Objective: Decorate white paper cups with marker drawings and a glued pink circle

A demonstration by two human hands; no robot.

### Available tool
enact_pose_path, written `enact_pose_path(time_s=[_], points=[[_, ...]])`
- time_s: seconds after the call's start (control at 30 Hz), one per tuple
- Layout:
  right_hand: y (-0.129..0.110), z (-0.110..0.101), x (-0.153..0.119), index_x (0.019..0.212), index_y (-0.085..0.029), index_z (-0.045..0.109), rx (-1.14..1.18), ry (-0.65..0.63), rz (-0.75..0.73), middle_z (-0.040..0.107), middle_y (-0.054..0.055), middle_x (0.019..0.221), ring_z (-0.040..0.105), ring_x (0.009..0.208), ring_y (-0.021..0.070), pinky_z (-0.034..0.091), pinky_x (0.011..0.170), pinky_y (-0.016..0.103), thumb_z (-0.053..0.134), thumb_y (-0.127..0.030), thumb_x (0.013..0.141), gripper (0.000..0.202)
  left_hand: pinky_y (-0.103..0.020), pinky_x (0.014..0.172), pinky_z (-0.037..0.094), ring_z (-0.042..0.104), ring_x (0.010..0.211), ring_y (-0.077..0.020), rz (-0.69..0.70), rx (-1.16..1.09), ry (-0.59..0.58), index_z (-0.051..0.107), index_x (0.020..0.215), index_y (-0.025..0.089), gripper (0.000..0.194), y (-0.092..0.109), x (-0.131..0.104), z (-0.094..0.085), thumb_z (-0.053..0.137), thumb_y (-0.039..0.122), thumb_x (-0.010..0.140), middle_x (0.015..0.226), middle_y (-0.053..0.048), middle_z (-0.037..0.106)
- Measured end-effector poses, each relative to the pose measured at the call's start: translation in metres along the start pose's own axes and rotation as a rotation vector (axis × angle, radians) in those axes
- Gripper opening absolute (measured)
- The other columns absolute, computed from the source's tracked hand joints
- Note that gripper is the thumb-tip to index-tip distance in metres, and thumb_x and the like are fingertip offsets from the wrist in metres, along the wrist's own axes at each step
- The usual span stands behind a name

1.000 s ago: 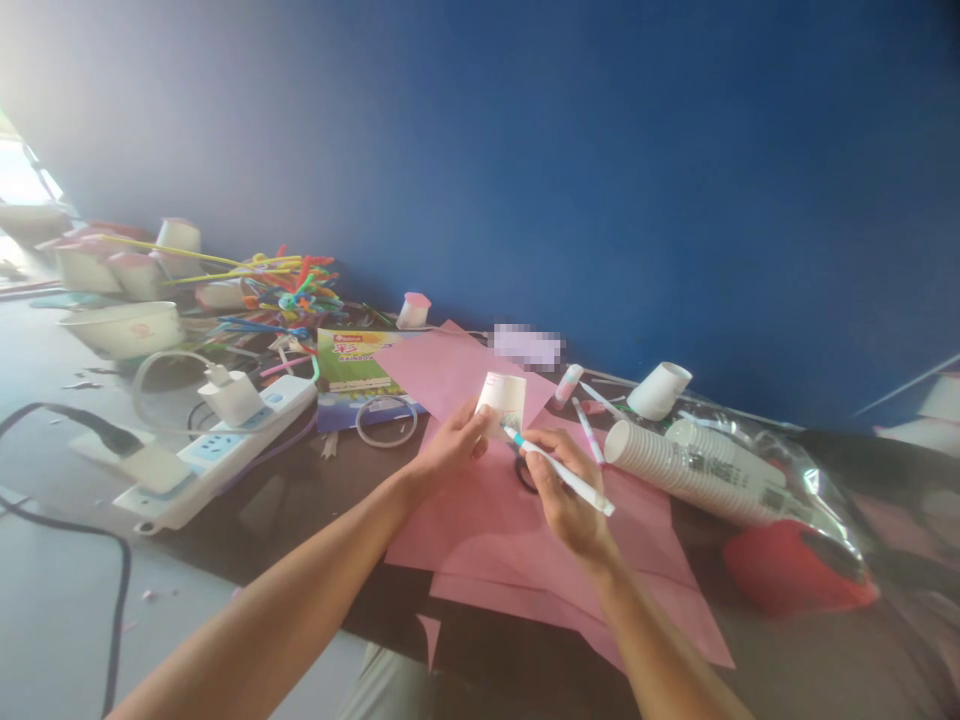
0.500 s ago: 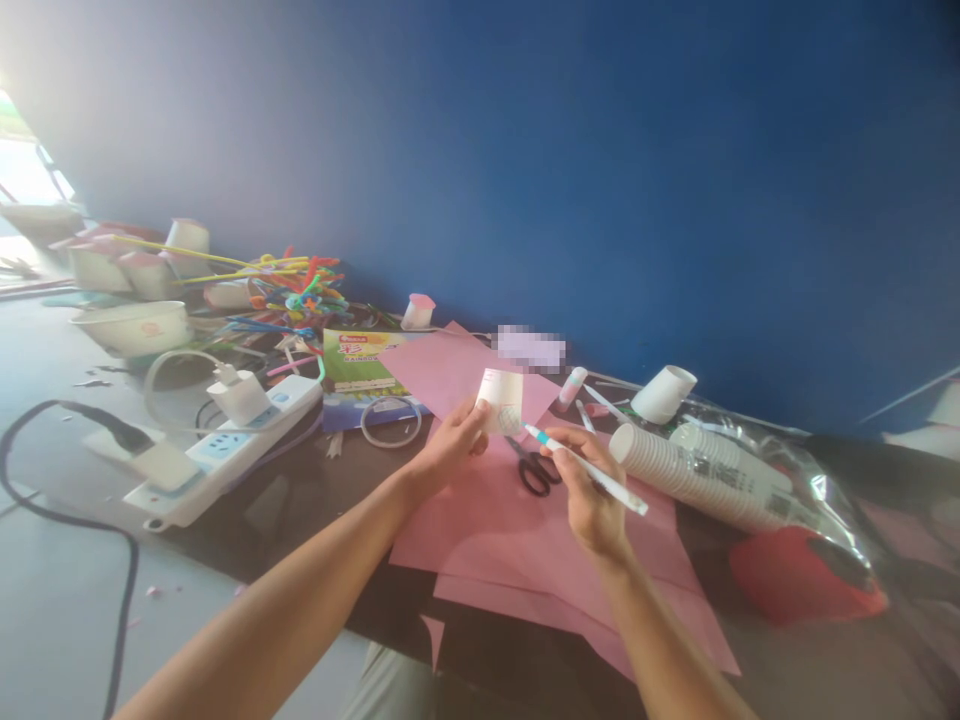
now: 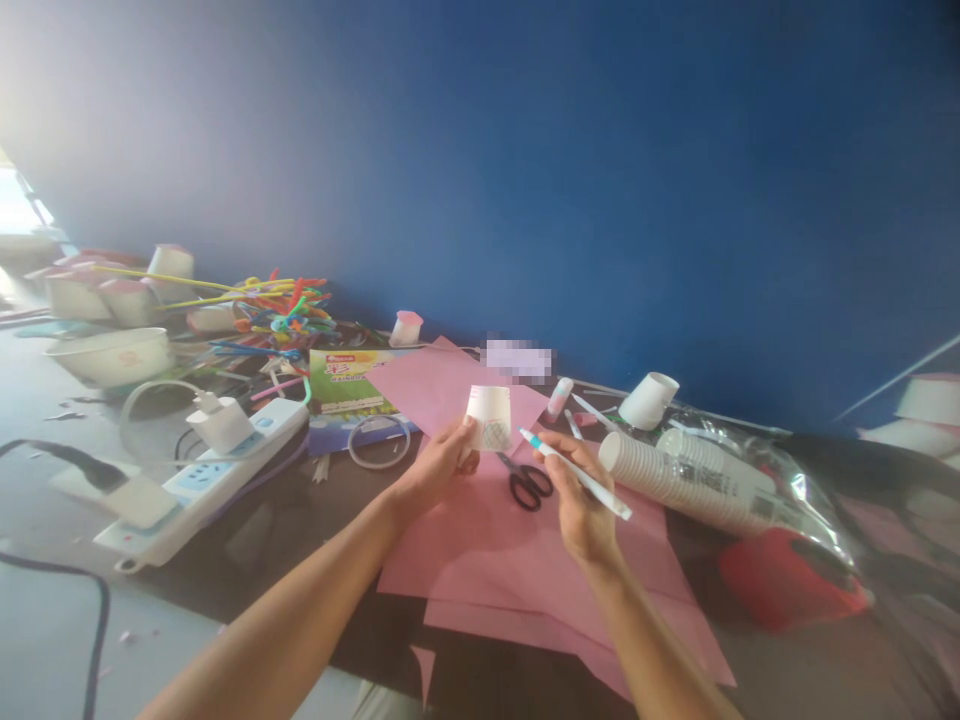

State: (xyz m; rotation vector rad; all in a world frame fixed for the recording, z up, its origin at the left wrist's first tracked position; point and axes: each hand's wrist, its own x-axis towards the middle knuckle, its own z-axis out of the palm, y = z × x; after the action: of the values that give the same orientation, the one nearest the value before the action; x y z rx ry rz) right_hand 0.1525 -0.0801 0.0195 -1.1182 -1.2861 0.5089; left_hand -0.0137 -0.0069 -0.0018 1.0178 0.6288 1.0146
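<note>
Closed around the left side of a small white paper cup [image 3: 489, 408] is my left hand [image 3: 446, 462]. Faint line markings show on the cup's lower wall and pinkish marks near its top. My right hand [image 3: 581, 505] grips a white pen [image 3: 596, 488] with a teal band, its tip pointing at the cup's lower right side with a small gap. Under both hands lie sheets of pink paper [image 3: 480, 560]. Black-handled scissors [image 3: 529, 487] rest on the paper between the hands, their blades partly hidden behind the cup.
On the right are a sleeve of stacked paper cups [image 3: 697, 480], a single cup [image 3: 649, 401] and a red object [image 3: 791, 580]. To the left stand a power strip [image 3: 214, 480], colourful pipe cleaners [image 3: 292, 310] and a paper bowl [image 3: 112, 357]. A blue wall [image 3: 600, 180] rises behind.
The view has shifted, so most things sit slightly lower and further left. The cup now stands more upright, its line markings turned more toward me. Both hands keep their holds.
</note>
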Motion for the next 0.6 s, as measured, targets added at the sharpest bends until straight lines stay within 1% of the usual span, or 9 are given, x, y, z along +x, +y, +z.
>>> enact_pose_path(time_s=[0.17, 0.3, 0.43, 0.6], points=[[0.0, -0.001, 0.0, 0.094, -0.021, 0.064, 0.002, -0.032, -0.002, 0.067, 0.004, 0.086, 0.065, 0.079, 0.0178, 0.053, 0.069, 0.03, 0.054, -0.037, 0.087, 0.02, -0.02, 0.048, 0.027, 0.033, 0.047, -0.0051, -0.016, -0.014, -0.046, 0.049, 0.077, 0.016, 0.038, 0.002, 0.0, 0.002, 0.054, 0.053, 0.083, 0.055, 0.006, 0.037], [-0.005, 0.0, -0.001, 0.095, -0.022, 0.064, -0.004, -0.055, -0.041, 0.066, 0.002, 0.084, 0.064, 0.078, 0.0163, 0.053, 0.067, 0.028, 0.054, -0.034, 0.087, 0.018, -0.021, 0.049, 0.027, 0.033, 0.047, -0.0049, -0.021, -0.009, -0.062, 0.05, 0.079, 0.016, 0.038, 0.003, -0.001, 0.002, 0.054, 0.053, 0.083, 0.057, 0.005, 0.04], [-0.01, -0.001, -0.001, 0.097, -0.022, 0.063, -0.018, -0.084, -0.051, 0.066, 0.002, 0.084, 0.064, 0.077, 0.0158, 0.053, 0.065, 0.027, 0.054, -0.033, 0.087, 0.017, -0.021, 0.049, 0.025, 0.032, 0.047, -0.0055, -0.025, 0.019, -0.063, 0.049, 0.078, 0.016, 0.038, 0.001, -0.001, 0.001, 0.05, 0.053, 0.085, 0.056, 0.006, 0.037], [-0.007, 0.0, -0.001, 0.099, -0.023, 0.063, -0.021, -0.094, -0.052, 0.066, 0.002, 0.086, 0.062, 0.076, 0.0143, 0.052, 0.066, 0.026, 0.054, -0.032, 0.088, 0.017, -0.022, 0.05, 0.023, 0.033, 0.047, -0.0055, -0.007, 0.035, -0.084, 0.049, 0.079, 0.016, 0.037, -0.002, 0.001, -0.001, 0.048, 0.052, 0.087, 0.058, 0.005, 0.038]])
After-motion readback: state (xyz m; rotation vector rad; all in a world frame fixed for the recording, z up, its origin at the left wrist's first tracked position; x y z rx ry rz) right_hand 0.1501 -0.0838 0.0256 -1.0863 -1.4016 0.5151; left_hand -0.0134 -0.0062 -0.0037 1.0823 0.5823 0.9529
